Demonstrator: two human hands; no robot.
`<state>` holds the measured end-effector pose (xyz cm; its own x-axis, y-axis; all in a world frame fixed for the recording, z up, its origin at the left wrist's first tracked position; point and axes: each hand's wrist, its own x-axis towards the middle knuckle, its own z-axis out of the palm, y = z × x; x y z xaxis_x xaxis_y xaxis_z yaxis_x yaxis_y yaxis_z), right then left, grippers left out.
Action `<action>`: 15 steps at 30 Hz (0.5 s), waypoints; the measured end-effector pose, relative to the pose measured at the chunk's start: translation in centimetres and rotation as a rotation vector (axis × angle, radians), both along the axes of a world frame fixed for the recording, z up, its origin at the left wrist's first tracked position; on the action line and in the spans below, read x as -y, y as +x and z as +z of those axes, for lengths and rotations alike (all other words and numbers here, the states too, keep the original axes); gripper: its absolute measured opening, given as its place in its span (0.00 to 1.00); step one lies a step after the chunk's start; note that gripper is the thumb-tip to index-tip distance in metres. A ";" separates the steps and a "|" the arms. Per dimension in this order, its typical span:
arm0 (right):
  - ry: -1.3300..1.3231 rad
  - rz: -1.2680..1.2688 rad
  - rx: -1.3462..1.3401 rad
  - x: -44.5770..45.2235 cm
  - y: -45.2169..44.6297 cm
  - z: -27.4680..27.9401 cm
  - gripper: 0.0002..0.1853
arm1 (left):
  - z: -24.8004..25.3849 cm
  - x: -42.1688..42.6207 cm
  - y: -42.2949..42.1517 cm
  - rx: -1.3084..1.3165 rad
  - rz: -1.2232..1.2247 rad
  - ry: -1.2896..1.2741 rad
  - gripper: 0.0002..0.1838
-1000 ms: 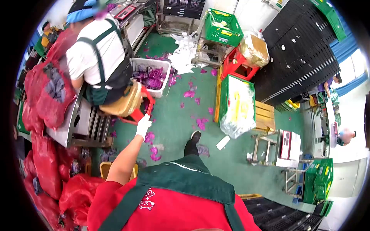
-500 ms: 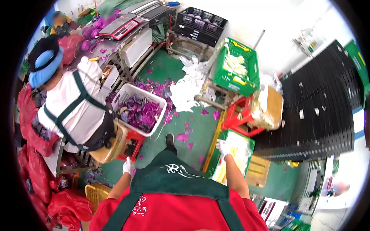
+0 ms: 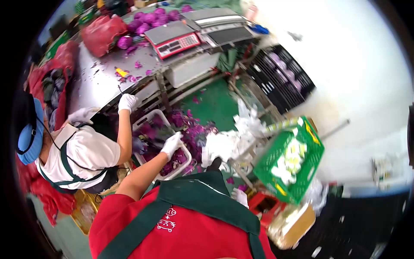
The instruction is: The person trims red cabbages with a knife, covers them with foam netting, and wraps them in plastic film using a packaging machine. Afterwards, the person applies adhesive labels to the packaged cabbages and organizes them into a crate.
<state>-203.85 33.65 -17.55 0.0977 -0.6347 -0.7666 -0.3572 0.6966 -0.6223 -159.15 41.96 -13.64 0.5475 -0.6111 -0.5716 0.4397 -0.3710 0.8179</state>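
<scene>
1. Since the earlier frame, your left hand (image 3: 172, 145) has moved from beside the seated co-worker (image 3: 84, 151) to the white basket (image 3: 188, 157); your right hand (image 3: 240, 197) has dropped close to your apron (image 3: 198, 196).
2. On the left, allow for the co-worker's raised glove (image 3: 127, 102) and the thin dark tool in it; that elbow is near the basket, so your reach is best kept slow and low.
3. The basket sits on the floor, full of purple leaves (image 3: 172, 163). Your left hand is at its right-hand rim; a hold under the lip, with the basket level, would likely spill least.
4. Your right hand is apart from your left, near the red stool (image 3: 261, 203). White strips (image 3: 222, 144) lie close to your shoe (image 3: 214, 163) and could catch it.
5. You can't tell whether your left fingers grip the rim. Your right forearm is hidden, and what that hand touches is unclear.
</scene>
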 end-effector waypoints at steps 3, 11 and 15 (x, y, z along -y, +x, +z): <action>-0.255 0.401 0.045 8.4 1.7 -0.8 0.14 | 3.0 10.3 -1.1 -0.013 -0.007 -0.109 0.27; -0.335 0.489 0.237 40.7 12.4 -0.9 0.14 | 4.6 24.0 1.3 0.009 0.041 -0.066 0.26; -0.391 0.520 0.223 49.2 19.3 5.8 0.14 | 5.4 26.5 7.5 0.259 0.223 -0.213 0.22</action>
<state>-184.50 -15.58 -11.72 0.5934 -0.6886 -0.4168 -0.4185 0.1784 -0.8905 -151.68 15.45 -8.27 0.7895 -0.5508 -0.2707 0.2598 -0.0997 0.9605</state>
